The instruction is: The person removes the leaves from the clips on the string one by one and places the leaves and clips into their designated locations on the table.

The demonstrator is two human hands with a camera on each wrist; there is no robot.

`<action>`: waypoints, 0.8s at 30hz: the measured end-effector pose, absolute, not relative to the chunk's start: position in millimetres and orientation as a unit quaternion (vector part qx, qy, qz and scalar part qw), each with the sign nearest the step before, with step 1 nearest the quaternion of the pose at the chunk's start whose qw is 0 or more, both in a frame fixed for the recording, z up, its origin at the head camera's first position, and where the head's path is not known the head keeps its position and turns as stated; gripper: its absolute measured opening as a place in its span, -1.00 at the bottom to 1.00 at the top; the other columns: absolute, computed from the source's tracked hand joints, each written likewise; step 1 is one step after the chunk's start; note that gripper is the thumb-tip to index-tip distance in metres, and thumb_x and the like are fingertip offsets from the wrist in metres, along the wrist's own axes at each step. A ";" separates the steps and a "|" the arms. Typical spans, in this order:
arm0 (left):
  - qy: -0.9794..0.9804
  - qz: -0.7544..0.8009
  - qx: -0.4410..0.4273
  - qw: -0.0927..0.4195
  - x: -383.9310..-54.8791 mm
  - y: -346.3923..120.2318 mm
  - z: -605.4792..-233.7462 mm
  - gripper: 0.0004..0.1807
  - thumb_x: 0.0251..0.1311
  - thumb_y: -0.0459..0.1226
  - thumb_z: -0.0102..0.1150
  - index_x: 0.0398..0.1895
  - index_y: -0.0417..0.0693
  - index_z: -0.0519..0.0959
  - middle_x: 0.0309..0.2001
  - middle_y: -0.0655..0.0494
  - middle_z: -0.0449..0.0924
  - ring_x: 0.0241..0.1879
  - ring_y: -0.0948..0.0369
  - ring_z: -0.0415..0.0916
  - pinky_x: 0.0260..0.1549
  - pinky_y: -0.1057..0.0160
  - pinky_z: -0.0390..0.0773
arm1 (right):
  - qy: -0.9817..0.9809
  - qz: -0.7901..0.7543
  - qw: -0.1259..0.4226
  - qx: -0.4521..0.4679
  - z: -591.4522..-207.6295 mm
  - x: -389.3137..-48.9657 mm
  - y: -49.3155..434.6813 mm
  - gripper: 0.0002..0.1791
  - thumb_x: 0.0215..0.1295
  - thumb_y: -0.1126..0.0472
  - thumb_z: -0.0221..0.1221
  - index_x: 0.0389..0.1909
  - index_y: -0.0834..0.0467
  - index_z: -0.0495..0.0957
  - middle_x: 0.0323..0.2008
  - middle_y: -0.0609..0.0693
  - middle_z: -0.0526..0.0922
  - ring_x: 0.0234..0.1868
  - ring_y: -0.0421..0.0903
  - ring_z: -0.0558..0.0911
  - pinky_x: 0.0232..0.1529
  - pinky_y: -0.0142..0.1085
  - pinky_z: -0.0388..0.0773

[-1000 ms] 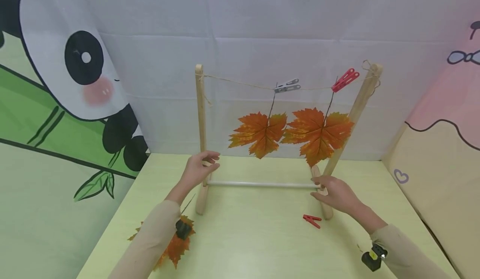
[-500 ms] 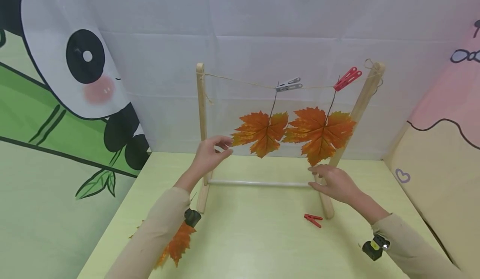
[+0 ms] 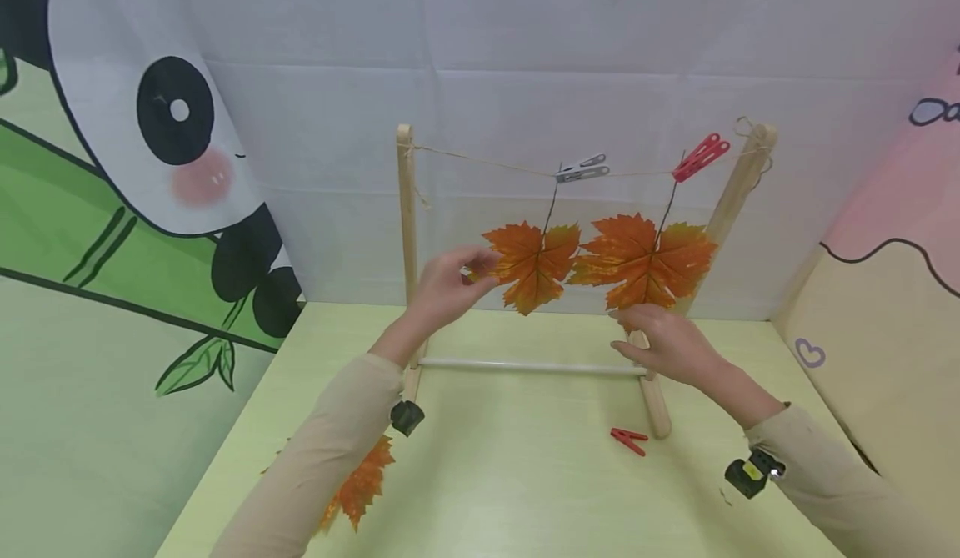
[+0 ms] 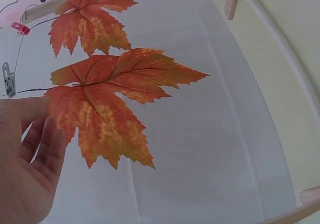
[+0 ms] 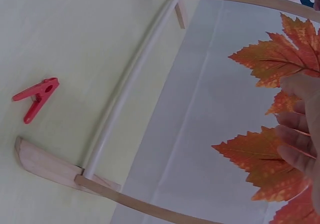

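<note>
Two orange artificial maple leaves hang by their stems from a string point(image 3: 480, 158) tied across a wooden stand point(image 3: 408, 216). A grey clothespin point(image 3: 583, 172) clips the left leaf point(image 3: 538, 268); a red clothespin point(image 3: 701, 158) clips the right leaf point(image 3: 648, 258). My left hand point(image 3: 450, 287) is at the left leaf's outer edge, thumb and fingers parted, and overlaps the leaf in the left wrist view. Just under the right leaf, my right hand point(image 3: 671, 345) has its thumb apart from its fingers, which overlap the leaf's lower part. Neither hand grips anything.
Another red clothespin point(image 3: 628, 440) lies on the table point(image 3: 510, 475) near the stand's right foot. More orange leaves point(image 3: 363, 483) lie at the left, partly hidden under my left forearm. A white rod point(image 3: 525, 366) joins the stand's two sides low down. White cloth point(image 3: 337, 141) hangs behind.
My left hand has moved up and right from the stand's left post to the left leaf. My right hand has risen from the rod's right end to the right leaf's lower edge.
</note>
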State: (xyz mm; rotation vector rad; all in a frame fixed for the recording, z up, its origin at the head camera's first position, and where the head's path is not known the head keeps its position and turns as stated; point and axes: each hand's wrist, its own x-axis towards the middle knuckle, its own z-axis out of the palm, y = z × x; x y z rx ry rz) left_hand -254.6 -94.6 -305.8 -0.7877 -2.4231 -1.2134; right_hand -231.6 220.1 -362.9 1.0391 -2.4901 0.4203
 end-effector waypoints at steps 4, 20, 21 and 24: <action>-0.840 -0.421 -0.295 0.174 -253.9 -87.0 -299.2 -0.75 0.03 -0.42 0.22 -0.17 -0.24 0.57 -0.24 -0.03 0.61 -0.31 0.17 0.50 -0.39 0.32 0.55 | -0.869 0.153 0.233 0.409 -349.4 -236.0 214.3 -0.44 0.16 -0.15 0.11 -0.17 0.30 0.56 -0.39 0.05 0.63 -0.43 -0.07 0.58 -0.46 -0.25 0.55; -0.825 -0.441 -0.277 0.220 -259.8 -53.4 -274.4 -0.74 0.04 -0.39 0.22 -0.15 -0.20 0.56 -0.34 0.03 0.61 -0.36 0.23 0.53 -0.37 0.40 0.52 | -0.844 0.133 0.284 0.435 -305.6 -243.6 192.3 -0.31 0.21 -0.28 -0.19 -0.16 0.24 0.57 -0.29 0.09 0.64 -0.32 0.00 0.61 -0.49 -0.21 0.56; -0.824 -0.445 -0.273 0.221 -260.3 -51.4 -272.9 -0.73 0.04 -0.38 0.23 -0.14 -0.19 0.56 -0.34 0.03 0.61 -0.36 0.22 0.54 -0.36 0.40 0.51 | -0.840 0.134 0.290 0.439 -302.9 -243.9 190.3 -0.31 0.22 -0.28 -0.19 -0.16 0.24 0.57 -0.29 0.09 0.64 -0.32 0.00 0.61 -0.49 -0.21 0.56; -0.823 -0.452 -0.262 0.225 -262.0 -46.1 -268.9 -0.70 0.04 -0.37 0.24 -0.10 -0.17 0.54 -0.34 0.04 0.61 -0.38 0.22 0.54 -0.35 0.41 0.50 | -0.824 0.142 0.306 0.455 -296.0 -244.0 184.6 -0.32 0.24 -0.27 -0.21 -0.15 0.23 0.57 -0.29 0.09 0.64 -0.31 -0.01 0.60 -0.48 -0.20 0.56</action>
